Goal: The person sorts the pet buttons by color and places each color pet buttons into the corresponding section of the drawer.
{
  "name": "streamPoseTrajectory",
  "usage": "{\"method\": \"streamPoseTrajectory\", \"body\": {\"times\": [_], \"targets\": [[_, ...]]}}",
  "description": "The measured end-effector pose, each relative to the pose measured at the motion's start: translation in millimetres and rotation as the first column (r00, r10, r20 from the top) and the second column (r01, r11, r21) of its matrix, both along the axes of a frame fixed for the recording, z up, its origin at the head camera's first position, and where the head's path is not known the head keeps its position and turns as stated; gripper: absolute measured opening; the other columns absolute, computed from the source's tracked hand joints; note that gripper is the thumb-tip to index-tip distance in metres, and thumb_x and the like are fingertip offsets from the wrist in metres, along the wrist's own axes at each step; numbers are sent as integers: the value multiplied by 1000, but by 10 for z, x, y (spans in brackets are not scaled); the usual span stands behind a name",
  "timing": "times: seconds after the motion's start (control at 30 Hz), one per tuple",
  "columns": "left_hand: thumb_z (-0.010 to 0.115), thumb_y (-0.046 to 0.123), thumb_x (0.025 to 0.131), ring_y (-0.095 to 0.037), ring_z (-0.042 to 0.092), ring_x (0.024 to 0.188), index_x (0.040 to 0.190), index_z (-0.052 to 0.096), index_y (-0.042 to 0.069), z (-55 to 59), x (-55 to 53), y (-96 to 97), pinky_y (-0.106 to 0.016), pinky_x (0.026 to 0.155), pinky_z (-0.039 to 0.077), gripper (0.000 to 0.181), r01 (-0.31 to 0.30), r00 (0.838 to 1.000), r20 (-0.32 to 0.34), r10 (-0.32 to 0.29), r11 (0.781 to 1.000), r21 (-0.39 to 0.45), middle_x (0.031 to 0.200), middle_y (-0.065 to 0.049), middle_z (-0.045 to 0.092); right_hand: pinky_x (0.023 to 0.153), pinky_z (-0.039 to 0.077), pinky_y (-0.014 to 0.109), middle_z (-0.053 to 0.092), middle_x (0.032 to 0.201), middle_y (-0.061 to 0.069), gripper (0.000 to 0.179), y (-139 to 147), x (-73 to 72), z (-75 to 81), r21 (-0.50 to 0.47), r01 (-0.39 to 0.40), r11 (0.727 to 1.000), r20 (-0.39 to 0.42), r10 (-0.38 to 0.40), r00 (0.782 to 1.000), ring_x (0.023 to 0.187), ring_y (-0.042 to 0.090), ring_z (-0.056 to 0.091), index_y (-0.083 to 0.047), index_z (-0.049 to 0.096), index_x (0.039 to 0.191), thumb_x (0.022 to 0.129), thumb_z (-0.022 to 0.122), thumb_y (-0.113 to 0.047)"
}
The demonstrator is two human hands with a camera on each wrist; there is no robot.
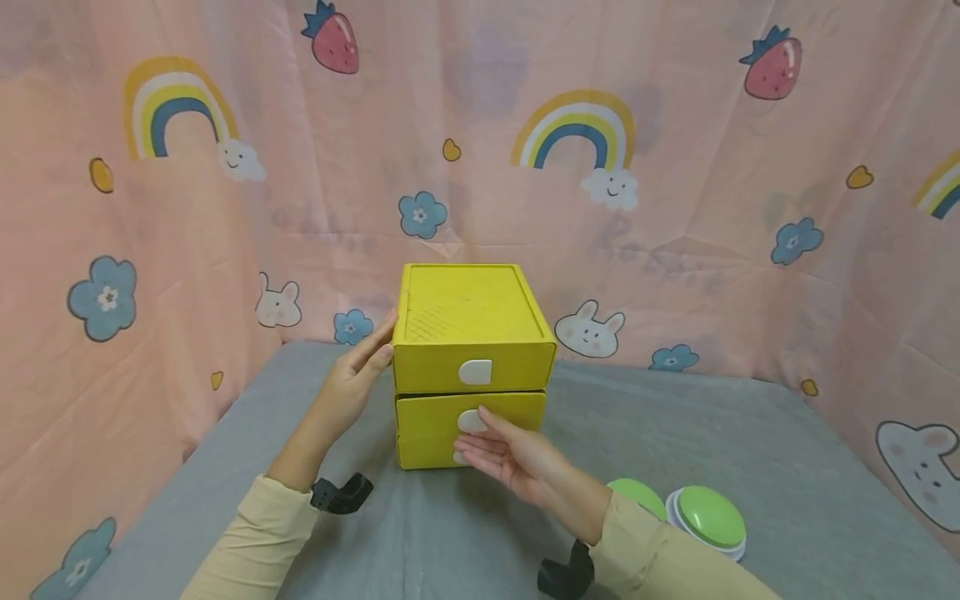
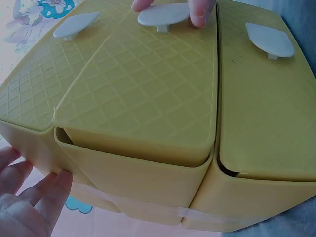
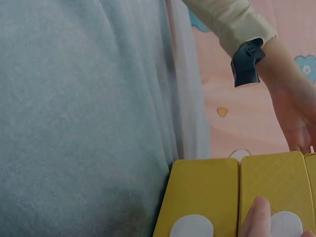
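A yellow drawer cabinet with white tab handles stands on the grey cloth. My left hand rests its fairly straight fingers against the cabinet's left side, near the top. At the front, my right hand pinches the middle drawer's handle between thumb and fingers. In the left wrist view, fingertips show on both sides of that handle, and the middle drawer sticks out slightly from its frame. The top drawer's handle is untouched, while the bottom handle is partly hidden behind my right fingers.
Two round green domes, one on a visible white base, lie to the right, one partly covered by my right sleeve. Behind the grey cloth-covered table hangs a pink patterned curtain.
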State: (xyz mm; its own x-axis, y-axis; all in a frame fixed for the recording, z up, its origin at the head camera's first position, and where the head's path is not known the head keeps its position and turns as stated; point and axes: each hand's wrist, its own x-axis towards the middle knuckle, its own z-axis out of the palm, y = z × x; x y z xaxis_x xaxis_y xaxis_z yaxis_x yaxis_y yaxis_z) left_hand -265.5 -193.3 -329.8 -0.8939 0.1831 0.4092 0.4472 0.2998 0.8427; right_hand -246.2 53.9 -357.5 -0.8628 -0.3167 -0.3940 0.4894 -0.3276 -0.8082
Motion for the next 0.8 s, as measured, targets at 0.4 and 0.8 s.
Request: {"method": "streamPoseTrajectory", "body": {"times": [0.4, 0.8], "targets": [[39, 37, 108, -21, 20, 154, 158, 27, 24, -1, -3, 4, -50, 120, 32, 53, -5, 1000, 4, 5, 1000, 3, 167, 4, 19, 96, 57, 36, 69, 118, 24, 52, 10, -51, -3, 24, -24, 999, -45, 25, 999, 110, 31, 69, 11, 50, 137, 102, 57, -27], [39, 37, 108, -20, 19, 155, 158, 28, 26, 0, 2, -4, -50, 120, 31, 52, -4, 1000, 6, 4, 1000, 4, 166, 8, 19, 93, 59, 34, 70, 119, 22, 50, 134, -81, -93, 190, -103, 976, -139, 130, 982, 99, 21, 72, 11, 53, 133, 101, 60, -26]]}}
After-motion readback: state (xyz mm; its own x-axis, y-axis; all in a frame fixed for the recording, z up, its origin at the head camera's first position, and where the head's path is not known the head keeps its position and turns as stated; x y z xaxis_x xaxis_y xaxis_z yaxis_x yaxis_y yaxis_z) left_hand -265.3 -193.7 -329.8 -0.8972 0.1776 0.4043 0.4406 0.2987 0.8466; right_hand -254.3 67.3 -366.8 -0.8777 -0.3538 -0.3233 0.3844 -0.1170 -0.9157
